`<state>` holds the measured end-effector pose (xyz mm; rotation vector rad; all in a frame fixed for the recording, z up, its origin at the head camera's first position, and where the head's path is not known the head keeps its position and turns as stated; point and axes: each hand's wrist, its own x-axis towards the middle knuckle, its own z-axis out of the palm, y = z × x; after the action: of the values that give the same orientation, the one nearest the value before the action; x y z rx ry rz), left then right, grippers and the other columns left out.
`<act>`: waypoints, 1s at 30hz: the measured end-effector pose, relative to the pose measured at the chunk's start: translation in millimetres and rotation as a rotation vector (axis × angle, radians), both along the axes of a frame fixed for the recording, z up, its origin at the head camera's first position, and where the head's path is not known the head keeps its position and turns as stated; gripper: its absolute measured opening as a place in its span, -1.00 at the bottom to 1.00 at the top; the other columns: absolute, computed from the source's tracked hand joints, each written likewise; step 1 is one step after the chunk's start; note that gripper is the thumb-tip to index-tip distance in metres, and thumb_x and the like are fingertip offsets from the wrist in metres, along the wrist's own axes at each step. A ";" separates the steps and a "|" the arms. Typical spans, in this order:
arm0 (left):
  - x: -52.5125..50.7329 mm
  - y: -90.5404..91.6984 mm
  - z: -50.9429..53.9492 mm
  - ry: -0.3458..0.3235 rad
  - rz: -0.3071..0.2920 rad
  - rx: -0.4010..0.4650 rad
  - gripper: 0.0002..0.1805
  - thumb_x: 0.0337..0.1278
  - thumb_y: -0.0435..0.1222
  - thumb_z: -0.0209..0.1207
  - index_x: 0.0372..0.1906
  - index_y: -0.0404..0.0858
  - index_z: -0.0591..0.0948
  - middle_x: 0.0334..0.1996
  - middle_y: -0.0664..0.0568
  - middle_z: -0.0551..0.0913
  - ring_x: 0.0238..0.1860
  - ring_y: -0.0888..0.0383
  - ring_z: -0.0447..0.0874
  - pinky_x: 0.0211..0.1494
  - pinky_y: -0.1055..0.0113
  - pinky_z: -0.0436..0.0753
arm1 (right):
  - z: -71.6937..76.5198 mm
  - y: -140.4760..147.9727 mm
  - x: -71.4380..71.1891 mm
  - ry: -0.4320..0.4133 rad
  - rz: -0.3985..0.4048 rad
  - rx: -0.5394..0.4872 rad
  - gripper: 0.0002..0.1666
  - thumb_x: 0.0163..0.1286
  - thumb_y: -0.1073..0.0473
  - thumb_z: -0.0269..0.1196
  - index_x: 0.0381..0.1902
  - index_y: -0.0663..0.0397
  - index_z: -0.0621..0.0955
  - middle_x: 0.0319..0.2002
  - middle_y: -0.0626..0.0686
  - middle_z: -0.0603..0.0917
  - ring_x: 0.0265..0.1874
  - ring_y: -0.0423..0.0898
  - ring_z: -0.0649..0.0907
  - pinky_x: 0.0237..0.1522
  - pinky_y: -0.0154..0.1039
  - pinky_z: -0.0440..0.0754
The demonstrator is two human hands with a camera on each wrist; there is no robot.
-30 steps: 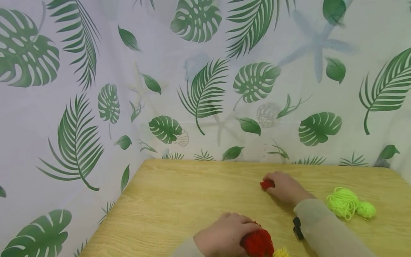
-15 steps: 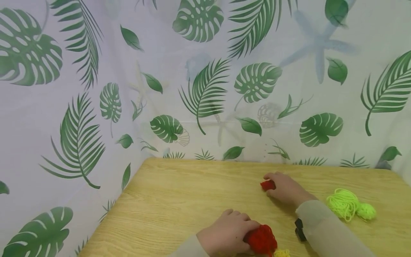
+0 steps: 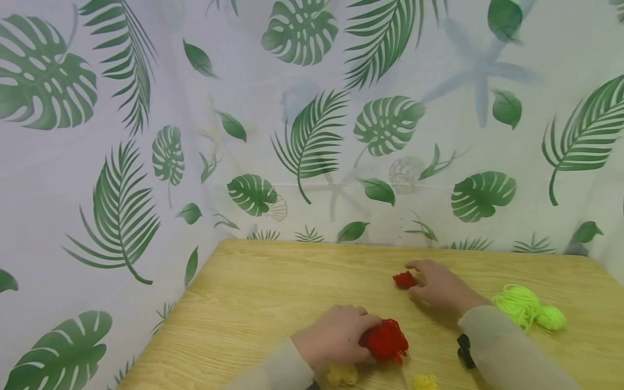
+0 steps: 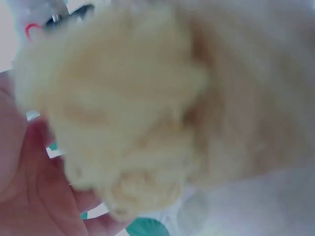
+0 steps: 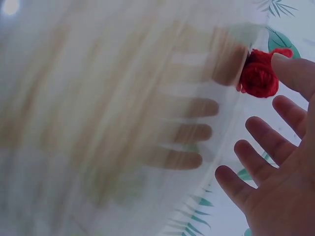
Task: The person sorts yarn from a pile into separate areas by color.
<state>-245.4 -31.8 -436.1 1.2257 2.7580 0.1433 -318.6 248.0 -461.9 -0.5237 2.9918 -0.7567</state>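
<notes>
Left hand [image 3: 338,333]: holds the larger red yarn bundle [image 3: 387,342] at its thumb side; how tight the grip is, I can't tell, as the pale yellow yarn [image 3: 343,375] by the wrist blurs across the left wrist view.
Right hand [image 3: 441,284]: spread wide, fingers straight, at the smaller red yarn ball [image 3: 404,280]; thumb overlaps the ball from its own wrist's view, but whether it presses is unclear.
Red yarn: bundle near the person, ball farther off, both over the wooden table [image 3: 253,292].
Yellow tuft [image 3: 426,382]: near edge, just beside the bundle.
Green yarn [image 3: 515,306]: beyond the right sleeve, a small green ball [image 3: 551,318] against it.
Step in hand: positioning the two red pieces, I'd judge.
Next move calls for: gentle fingers, I'd say; those loose loops could snag.
</notes>
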 end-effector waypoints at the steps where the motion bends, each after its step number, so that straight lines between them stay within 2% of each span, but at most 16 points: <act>1: -3.6 -0.6 1.9 0.008 0.013 0.001 -0.37 0.11 0.02 0.42 0.32 0.12 0.54 -0.05 0.27 0.61 -0.16 0.33 0.55 -0.01 0.41 0.55 | 0.2 1.6 0.7 0.013 0.006 -0.007 -0.26 0.27 0.09 0.34 0.37 0.23 0.45 0.29 0.31 0.49 0.26 0.34 0.45 0.24 0.33 0.38; 6: -25.4 -1.6 11.6 0.056 0.096 -0.006 -0.33 0.15 -0.01 0.40 0.38 0.07 0.50 0.05 0.18 0.61 -0.06 0.23 0.59 0.04 0.29 0.57 | 1.6 7.1 3.9 0.034 0.023 -0.019 -0.30 0.30 0.11 0.33 0.35 0.25 0.46 0.29 0.33 0.49 0.25 0.39 0.45 0.23 0.35 0.38; 10: -47.0 2.2 14.1 0.094 0.157 -0.016 -0.35 0.20 -0.03 0.37 0.40 0.05 0.49 0.09 0.15 0.61 0.00 0.17 0.59 0.10 0.22 0.55 | 2.6 9.3 7.1 0.030 0.020 -0.011 -0.32 0.33 0.09 0.33 0.36 0.22 0.47 0.30 0.33 0.49 0.27 0.40 0.43 0.23 0.37 0.37; 15: -77.8 12.8 6.0 0.164 0.178 -0.012 -0.46 0.24 -0.01 0.34 0.29 0.05 0.54 -0.05 0.17 0.64 -0.10 0.18 0.58 0.03 0.23 0.56 | 6.4 11.0 13.0 0.033 0.020 -0.010 -0.32 0.37 0.05 0.32 0.37 0.20 0.46 0.31 0.34 0.47 0.29 0.41 0.40 0.25 0.38 0.34; 20: -102.3 22.9 -6.1 0.239 0.182 -0.066 -0.48 0.25 0.03 0.32 0.28 0.07 0.54 -0.03 0.16 0.64 -0.04 0.12 0.59 0.06 0.18 0.52 | 6.6 14.6 16.6 0.031 0.021 -0.014 -0.29 0.38 0.01 0.34 0.38 0.20 0.45 0.32 0.34 0.46 0.30 0.41 0.39 0.25 0.38 0.34; 24: -111.7 29.4 -11.1 0.230 0.220 -0.100 -0.45 0.22 0.10 0.32 0.28 0.09 0.55 -0.04 0.15 0.64 -0.01 0.10 0.58 0.08 0.16 0.52 | 8.0 16.9 19.5 0.015 0.023 -0.026 -0.25 0.37 0.00 0.36 0.40 0.21 0.44 0.34 0.35 0.44 0.30 0.42 0.38 0.23 0.38 0.35; 27: -112.8 33.5 -10.9 0.210 0.244 -0.114 -0.43 0.17 0.14 0.34 0.26 0.10 0.56 -0.05 0.15 0.65 -0.02 0.10 0.57 0.07 0.15 0.53 | 9.4 18.5 21.8 0.017 0.027 -0.038 -0.25 0.36 0.01 0.36 0.40 0.23 0.43 0.34 0.37 0.43 0.30 0.43 0.39 0.23 0.38 0.35; 30: -111.3 37.6 -9.4 0.199 0.242 -0.135 -0.39 0.14 0.16 0.36 0.28 0.12 0.56 -0.02 0.15 0.64 0.00 0.10 0.56 0.09 0.14 0.52 | 9.7 20.8 24.2 0.029 0.026 -0.049 -0.25 0.35 0.04 0.36 0.39 0.26 0.43 0.34 0.37 0.44 0.30 0.42 0.39 0.24 0.38 0.35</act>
<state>-356.8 5.9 -445.5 0.9170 3.0205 -0.1505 -294.4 268.8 -452.2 -0.5787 2.9935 -0.8298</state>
